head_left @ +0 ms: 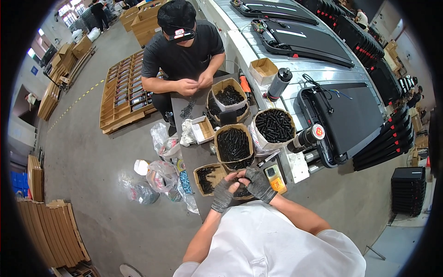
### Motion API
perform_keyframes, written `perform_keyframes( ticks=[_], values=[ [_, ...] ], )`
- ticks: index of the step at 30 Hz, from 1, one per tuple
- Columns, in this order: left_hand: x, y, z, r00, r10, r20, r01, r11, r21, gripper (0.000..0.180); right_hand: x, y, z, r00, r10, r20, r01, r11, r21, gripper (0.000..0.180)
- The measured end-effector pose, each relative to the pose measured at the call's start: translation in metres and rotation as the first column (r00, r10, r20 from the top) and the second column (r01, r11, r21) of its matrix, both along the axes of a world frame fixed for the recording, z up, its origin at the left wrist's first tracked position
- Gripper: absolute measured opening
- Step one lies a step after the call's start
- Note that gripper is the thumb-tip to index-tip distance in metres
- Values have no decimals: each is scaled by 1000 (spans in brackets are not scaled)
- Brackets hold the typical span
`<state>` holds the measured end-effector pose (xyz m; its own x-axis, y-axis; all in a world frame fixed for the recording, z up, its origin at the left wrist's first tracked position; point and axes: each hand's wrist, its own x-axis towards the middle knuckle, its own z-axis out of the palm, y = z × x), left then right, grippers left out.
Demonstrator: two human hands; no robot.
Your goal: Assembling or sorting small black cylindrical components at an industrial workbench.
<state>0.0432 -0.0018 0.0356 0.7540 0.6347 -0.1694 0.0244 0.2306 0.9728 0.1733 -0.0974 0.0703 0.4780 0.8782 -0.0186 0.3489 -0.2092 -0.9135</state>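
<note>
My left hand and my right hand, both in grey fingerless gloves, meet at the near end of the table. Their fingertips pinch together; whatever lies between them is too small and dark to make out. Just beneath is a container of black parts, largely covered by my hands. Left of it stands a cardboard box with some black pieces inside. Beyond my hands, a fuller box holds small black parts. A white bucket heaped with short black cylindrical parts stands farther right.
Right of my hands lies a phone beside an orange-yellow packet. A dark bottle lies by the conveyor, which carries black treadmill-like decks. Across the table sits a co-worker, hands together. Plastic bags lie left.
</note>
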Motion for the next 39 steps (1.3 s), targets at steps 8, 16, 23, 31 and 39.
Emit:
perform_keyframes(
  ticks=[8,16,23,31,39],
  values=[
    [-1,15,-15,992,-125,-4,121,970,-211,34,11,14,21,997,64,51,-61,997,-43,15],
    [-16,31,-29,997,69,-31,-74,979,-192,27,71,60,17,950,35,310,-27,999,-30,14],
    [-53,46,-65,957,154,-248,-147,988,47,19,108,116,-19,929,77,362,8,974,-228,15],
    [-61,50,-70,948,137,-286,-146,989,-12,19,108,138,-50,906,49,421,73,960,-270,13],
    [-79,69,-84,893,275,-355,-114,903,413,20,118,139,-51,812,82,577,71,969,-237,13]
  ],
)
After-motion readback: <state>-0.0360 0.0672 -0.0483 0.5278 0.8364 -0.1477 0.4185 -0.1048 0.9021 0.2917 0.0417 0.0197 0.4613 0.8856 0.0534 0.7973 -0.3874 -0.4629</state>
